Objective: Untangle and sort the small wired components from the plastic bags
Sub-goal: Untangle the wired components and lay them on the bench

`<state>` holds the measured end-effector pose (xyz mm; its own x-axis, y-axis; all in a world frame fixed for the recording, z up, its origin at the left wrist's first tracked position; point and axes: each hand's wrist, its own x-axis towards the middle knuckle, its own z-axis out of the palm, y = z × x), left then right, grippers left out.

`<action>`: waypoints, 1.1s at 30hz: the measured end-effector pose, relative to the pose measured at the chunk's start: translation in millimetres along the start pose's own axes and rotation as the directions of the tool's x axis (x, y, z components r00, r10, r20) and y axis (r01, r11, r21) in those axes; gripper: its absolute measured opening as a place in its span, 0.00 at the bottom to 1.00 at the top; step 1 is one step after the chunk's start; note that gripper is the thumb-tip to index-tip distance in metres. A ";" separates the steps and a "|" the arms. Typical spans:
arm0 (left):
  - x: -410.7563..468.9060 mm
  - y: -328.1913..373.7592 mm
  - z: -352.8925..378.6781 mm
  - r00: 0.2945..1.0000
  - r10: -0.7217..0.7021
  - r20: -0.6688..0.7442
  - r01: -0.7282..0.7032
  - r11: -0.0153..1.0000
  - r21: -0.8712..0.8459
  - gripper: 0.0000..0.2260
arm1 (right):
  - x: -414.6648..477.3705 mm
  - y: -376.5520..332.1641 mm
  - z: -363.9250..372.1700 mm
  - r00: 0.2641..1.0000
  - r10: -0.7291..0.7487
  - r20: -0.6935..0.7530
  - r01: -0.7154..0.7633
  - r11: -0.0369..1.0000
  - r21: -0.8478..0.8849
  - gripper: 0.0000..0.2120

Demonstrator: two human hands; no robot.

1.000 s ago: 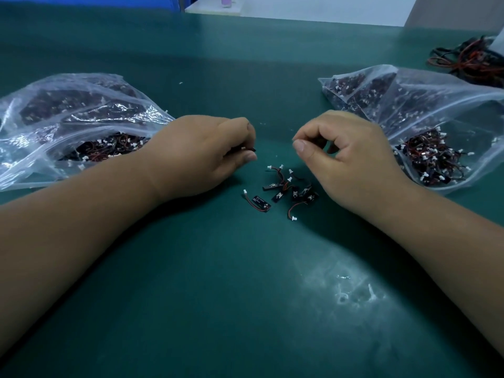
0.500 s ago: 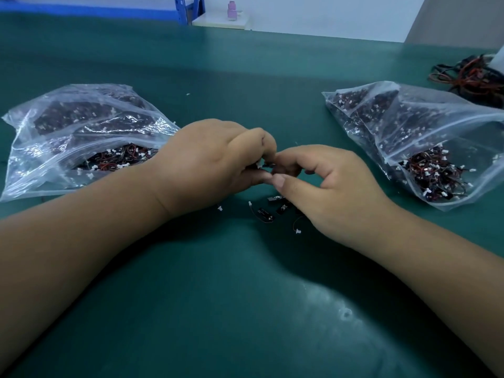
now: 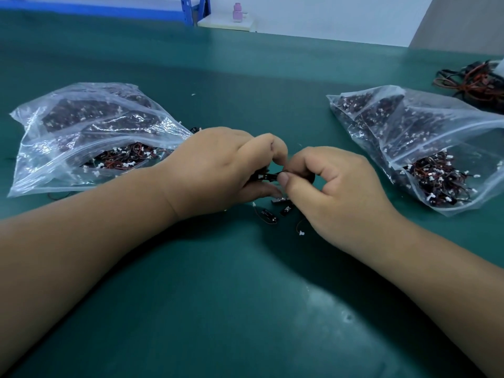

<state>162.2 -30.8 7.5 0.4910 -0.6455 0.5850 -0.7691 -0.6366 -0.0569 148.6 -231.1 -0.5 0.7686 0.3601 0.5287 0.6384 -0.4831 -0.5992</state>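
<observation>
- Looking nearest first, I see two bare forearms reaching in from the bottom edge over the green mat point(image 3: 245, 309), which has a pale scuffed patch beside the right forearm.
- Just ahead of the wrists, a few loose wired components point(image 3: 268, 215) lie on the mat, partly under the right hand. Each is a small black piece with thin wire, and one white connector point(image 3: 301, 233) shows next to the right wrist.
- The right hand point(image 3: 335, 192) has its fingers curled, with thumb and forefinger pinching one end of a black wired component point(image 3: 268, 176) just above the mat.
- The left hand point(image 3: 218, 170) meets it almost fingertip to fingertip, its fingers curled, and grips the other end of the same piece. I cannot tell whether anything more sits in its palm.
- Farther out on the left, the left plastic bag point(image 3: 90, 137) lies on the mat with its mouth toward the left wrist. It holds a tangle of red-and-black wired parts with white connectors.
- The right plastic bag point(image 3: 425, 148) lies well apart from it on the right side, holding a similar tangle.
- At the far right edge I see a wire bundle point(image 3: 474, 83) of longer red and black leads.
- Beyond the mat stand a blue shelf frame point(image 3: 195, 9) and a pink bottle point(image 3: 237, 12) on a white surface.
</observation>
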 end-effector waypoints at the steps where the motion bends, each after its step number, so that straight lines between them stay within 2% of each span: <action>1: -1.1 -1.2 0.6 1.000 -0.014 0.002 0.014 1.000 0.002 0.15 | 0.2 -0.3 -0.9 1.000 0.007 -0.008 -0.007 1.000 0.004 0.08; 9: -5.5 -9.3 5.0 0.996 -0.084 0.023 0.084 0.996 0.026 0.12 | 4.0 -1.4 -9.9 0.999 0.051 -0.009 -0.051 0.999 0.008 0.07; 13: -7.6 -16.1 4.7 0.986 -0.156 0.049 0.155 0.987 0.028 0.15 | 6.4 -4.8 -17.1 0.998 0.069 -0.014 -0.067 0.995 0.071 0.08; 16: -9.4 -20.1 5.2 0.979 -0.192 0.070 0.190 0.981 0.034 0.15 | 11.8 -10.9 -26.8 0.992 0.095 0.087 -0.106 0.985 0.139 0.07; 20: -10.0 -20.2 5.1 0.981 -0.172 0.093 0.167 0.984 0.055 0.16 | 18.3 -19.3 -42.4 0.965 0.107 0.241 -0.164 0.959 0.232 0.05; 22: -9.8 -19.7 5.7 0.979 -0.175 0.108 0.169 0.984 0.055 0.17 | 20.6 -21.2 -50.2 0.941 0.080 0.330 -0.152 0.968 0.200 0.03; 26: -9.4 -21.3 8.2 0.971 -0.199 0.129 0.190 0.978 0.082 0.11 | 21.9 -19.4 -57.6 0.824 0.086 0.560 -0.130 0.991 0.038 0.04; 30: -9.7 -21.2 7.6 0.967 -0.205 0.152 0.194 0.978 0.082 0.14 | 17.6 -18.5 -51.7 0.784 0.134 0.606 -0.047 0.987 -0.157 0.02; 33: -10.5 -20.8 7.5 0.969 -0.196 0.152 0.186 0.979 0.079 0.15 | 17.2 -19.4 -50.0 0.789 0.164 0.592 -0.040 0.976 -0.216 0.04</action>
<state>176.1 -14.0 -3.5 0.6886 -0.5643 0.4553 -0.6294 -0.7770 -0.0111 147.5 -255.4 50.3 0.7344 0.6777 -0.0373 0.5833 -0.6583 -0.4758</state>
